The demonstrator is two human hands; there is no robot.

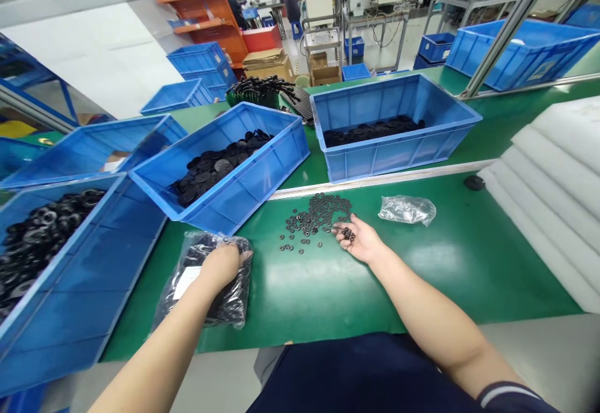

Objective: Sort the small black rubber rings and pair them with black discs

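Observation:
My left hand rests at the upper edge of a clear plastic bag full of black parts, its fingers curled onto the plastic and partly hidden. A white label shows on the bag. My right hand is turned palm up, and several small black rings lie in its curled fingers. Just beyond its fingertips, a loose pile of the same small rings spreads over the green table. To the right of that hand lies a crumpled clear plastic bag.
A blue bin of black discs and another blue bin with black parts stand behind the pile. At far left is a bin of black rings. White foam sheets are stacked at right, near a black round part.

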